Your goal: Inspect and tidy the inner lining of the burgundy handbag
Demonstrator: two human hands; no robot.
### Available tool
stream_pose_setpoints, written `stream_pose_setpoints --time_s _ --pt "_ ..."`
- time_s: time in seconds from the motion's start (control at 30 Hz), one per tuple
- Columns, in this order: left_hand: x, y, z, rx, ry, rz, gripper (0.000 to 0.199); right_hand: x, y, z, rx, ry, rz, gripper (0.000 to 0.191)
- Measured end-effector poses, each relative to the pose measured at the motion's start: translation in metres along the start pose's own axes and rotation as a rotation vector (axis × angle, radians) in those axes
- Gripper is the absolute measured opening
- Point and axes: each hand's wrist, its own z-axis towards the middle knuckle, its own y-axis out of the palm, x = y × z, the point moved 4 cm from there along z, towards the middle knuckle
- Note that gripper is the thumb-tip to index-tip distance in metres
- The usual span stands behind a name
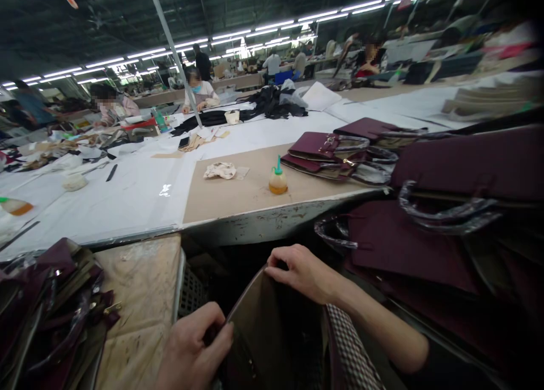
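Note:
Between my hands is a handbag [261, 316], its mouth spread so that the olive-brown lining shows. My left hand [198, 342] pinches the near left end of its top edge, thumb over the rim. Farther along the same edge, my right hand [300, 271] grips the far corner between thumb and fingers. A panel in black-and-white houndstooth [352, 350] shows on the bag's right side, below my right forearm. The lower part of the bag runs out of view.
Burgundy handbags [408, 248] with plastic-wrapped handles are stacked at right; more burgundy pieces [55, 299] lie at left on a brown-covered surface [140, 299]. On the white table [140, 197] stand a green-tipped glue bottle [278, 181] and a crumpled cloth [220, 170]. Several people work beyond.

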Motion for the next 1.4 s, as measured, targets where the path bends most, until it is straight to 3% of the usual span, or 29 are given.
stream_pose_setpoints --time_s 0.17,0.27,0.4,0.57,0.77,0.9,1.13,1.4 --pt "0.028 -0.005 0.039 -0.196 0.150 0.136 0.030 0.000 0.000 0.000 0.022 -0.002 -0.014 0.013" --pt "0.044 0.003 0.062 -0.190 0.265 0.253 0.030 -0.001 -0.001 -0.001 0.028 0.000 -0.016 0.012" --pt "0.048 0.019 0.078 -0.171 0.346 0.367 0.035 -0.001 -0.002 0.000 0.026 0.030 -0.014 0.011" --pt "0.044 0.025 0.084 -0.140 0.398 0.518 0.037 0.000 -0.002 0.007 0.012 0.018 -0.006 0.010" --pt "0.036 0.022 0.088 -0.184 0.357 0.277 0.039 0.007 -0.015 -0.002 -0.095 -0.057 0.185 0.003" --pt "0.035 0.023 0.085 -0.207 0.319 0.203 0.039 0.012 -0.023 -0.013 -0.011 -0.016 0.171 0.012" --pt "0.041 0.023 0.082 -0.261 0.282 0.129 0.039 0.014 -0.018 -0.012 0.138 0.120 0.192 0.010" --pt "0.042 0.023 0.079 -0.257 0.290 0.139 0.037 0.015 -0.013 -0.010 0.207 0.162 0.161 0.014"
